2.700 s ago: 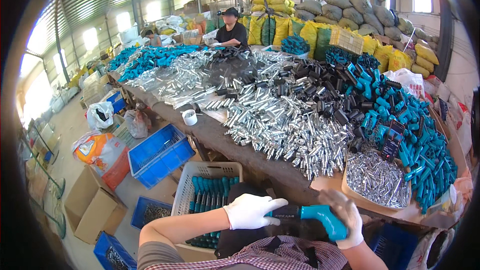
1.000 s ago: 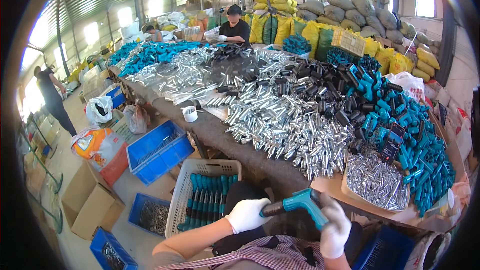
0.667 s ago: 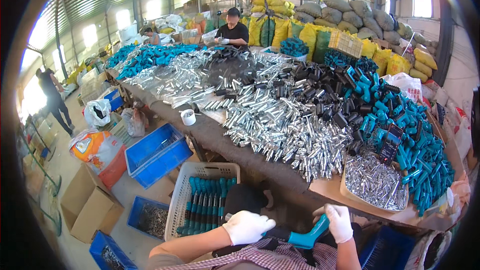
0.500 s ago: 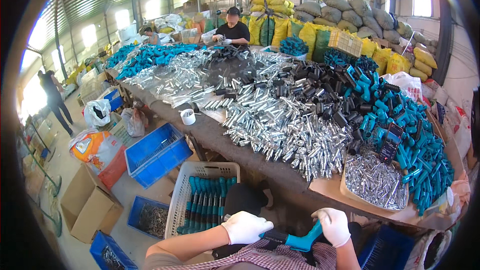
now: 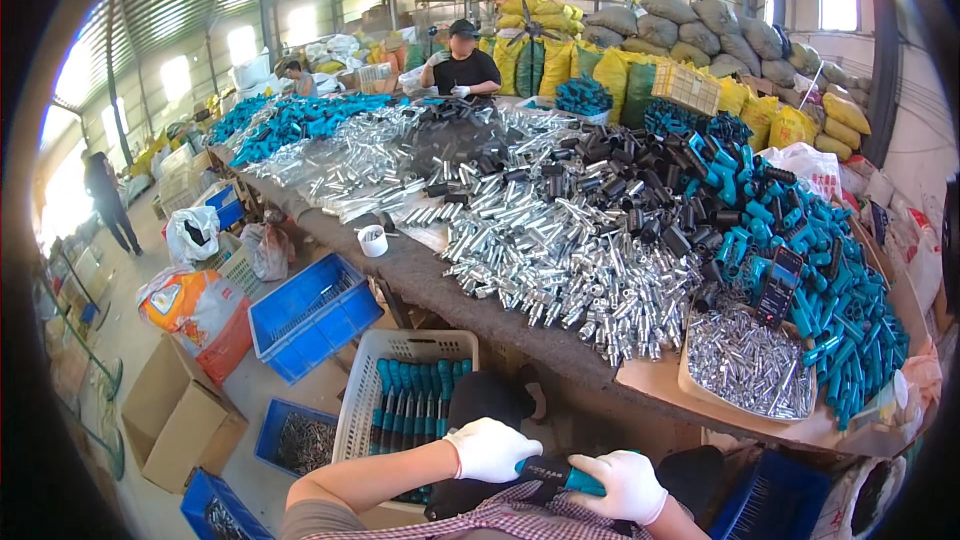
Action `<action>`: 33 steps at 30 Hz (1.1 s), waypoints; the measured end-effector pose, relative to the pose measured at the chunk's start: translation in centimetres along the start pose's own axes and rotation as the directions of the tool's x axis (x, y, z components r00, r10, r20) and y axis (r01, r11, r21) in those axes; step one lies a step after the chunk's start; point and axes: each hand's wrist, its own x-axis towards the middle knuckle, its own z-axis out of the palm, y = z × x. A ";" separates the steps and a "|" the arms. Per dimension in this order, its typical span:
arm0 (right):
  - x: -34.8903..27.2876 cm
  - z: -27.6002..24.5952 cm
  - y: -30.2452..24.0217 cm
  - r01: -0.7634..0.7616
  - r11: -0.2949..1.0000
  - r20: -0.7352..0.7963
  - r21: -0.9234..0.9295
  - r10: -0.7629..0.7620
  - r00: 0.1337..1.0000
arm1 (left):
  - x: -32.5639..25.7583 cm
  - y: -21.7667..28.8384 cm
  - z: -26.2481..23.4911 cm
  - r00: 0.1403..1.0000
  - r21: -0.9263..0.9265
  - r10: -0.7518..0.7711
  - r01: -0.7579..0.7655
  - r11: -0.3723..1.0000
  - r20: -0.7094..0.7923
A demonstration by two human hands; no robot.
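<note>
A long, dark, rough-edged worktop (image 5: 465, 310) runs from ten to four o'clock, bearing a heap of shiny metal cylinders (image 5: 560, 250) at its middle and glossy teal handles (image 5: 850, 310) toward three. At seven, a pale slotted plastic crate (image 5: 420, 344) contains a row of teal-and-black pieces. Between five and six, near the lap, lies the teal-and-black tool (image 5: 548, 470), rounded and smooth, its ends largely hidden. Both hands wear white gloves: the left hand (image 5: 495, 450) grips its nine-o'clock end, the right hand (image 5: 625, 488) curls around its teal end.
</note>
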 end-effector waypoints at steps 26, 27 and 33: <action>2.1 3.9 1.1 -0.161 0.146 0.094 0.976 0.384 0.919 | 10.3 -13.3 -7.1 0.457 -0.246 -0.484 0.486 0.838 -0.746; 2.1 4.0 0.8 -0.182 0.178 0.103 0.967 0.381 0.919 | 11.0 -13.9 -7.3 0.460 -0.284 -0.559 0.538 0.794 -0.690; 0.3 4.0 1.3 -0.193 0.261 0.079 0.946 0.391 0.917 | 10.0 -16.6 -6.1 0.441 -0.251 -0.524 0.540 0.803 -0.729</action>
